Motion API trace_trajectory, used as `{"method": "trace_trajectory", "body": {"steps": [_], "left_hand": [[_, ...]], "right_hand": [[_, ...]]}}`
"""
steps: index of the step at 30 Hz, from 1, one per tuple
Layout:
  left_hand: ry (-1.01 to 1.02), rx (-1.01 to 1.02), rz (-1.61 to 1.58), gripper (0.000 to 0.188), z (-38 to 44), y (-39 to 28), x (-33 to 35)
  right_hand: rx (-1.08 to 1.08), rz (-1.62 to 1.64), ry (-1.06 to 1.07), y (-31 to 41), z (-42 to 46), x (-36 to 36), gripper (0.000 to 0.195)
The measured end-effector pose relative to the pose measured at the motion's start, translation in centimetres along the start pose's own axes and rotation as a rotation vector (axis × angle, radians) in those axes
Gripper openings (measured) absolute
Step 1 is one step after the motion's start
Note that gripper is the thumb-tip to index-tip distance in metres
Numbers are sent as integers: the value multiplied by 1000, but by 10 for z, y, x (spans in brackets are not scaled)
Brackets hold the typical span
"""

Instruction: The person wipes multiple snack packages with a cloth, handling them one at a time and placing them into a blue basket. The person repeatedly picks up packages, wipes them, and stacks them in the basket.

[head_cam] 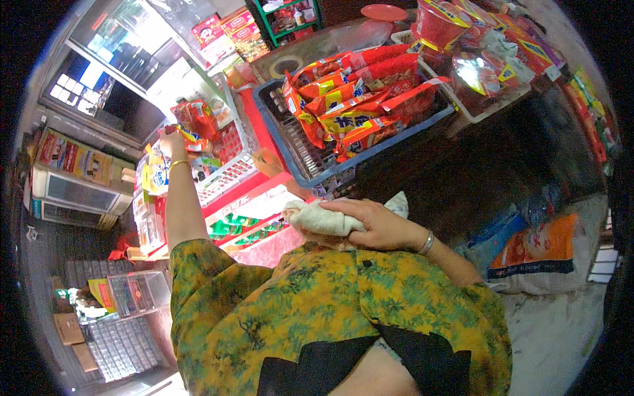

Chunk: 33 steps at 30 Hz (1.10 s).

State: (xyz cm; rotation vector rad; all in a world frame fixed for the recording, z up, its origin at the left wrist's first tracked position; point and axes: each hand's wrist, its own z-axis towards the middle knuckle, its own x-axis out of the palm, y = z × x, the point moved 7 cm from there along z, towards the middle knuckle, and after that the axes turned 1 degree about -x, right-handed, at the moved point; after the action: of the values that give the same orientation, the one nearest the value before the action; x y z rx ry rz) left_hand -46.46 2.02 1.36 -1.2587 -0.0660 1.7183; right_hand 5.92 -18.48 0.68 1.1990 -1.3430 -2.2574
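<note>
At the left, my left hand [172, 141], with a gold bracelet on the wrist, grips the edge of a red-and-yellow snack packet [194, 139] over a white plastic basket [225, 175]. Part of its fingers is hard to make out. Close to my body, my right hand [379, 225] wears a silver bracelet and holds a bunched whitish cloth [324, 219]. Ahead of it stands a blue plastic crate [342, 171] with several red-and-orange snack packets [346, 116] leaning against each other.
A cream basket [478, 116] with a red tub [438, 24] and packets adjoins the crate at the right. A red-edged display shelf [242, 200] runs below the white basket. A printed sack [537, 252] lies at the right; cartons [242, 27] stand at the back.
</note>
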Motion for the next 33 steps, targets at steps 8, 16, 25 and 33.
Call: {"method": "trace_trajectory", "body": {"steps": [8,16,25,33], "left_hand": [[-24,107,-755,17,4,2,-69],[448,-287,-1714,13,-108,-47,-145],[785,-365,-1877,33,-244,-111,-181],[998,-469,-1680,40,-327,-134,-148]], "right_hand": [[29,189,113,1,1,-9,65],[195,698,-159,-32,0,-36,63],[182,1027,-326,-32,31,-77,51],[281,1046,-7,-5,29,-24,80]]}}
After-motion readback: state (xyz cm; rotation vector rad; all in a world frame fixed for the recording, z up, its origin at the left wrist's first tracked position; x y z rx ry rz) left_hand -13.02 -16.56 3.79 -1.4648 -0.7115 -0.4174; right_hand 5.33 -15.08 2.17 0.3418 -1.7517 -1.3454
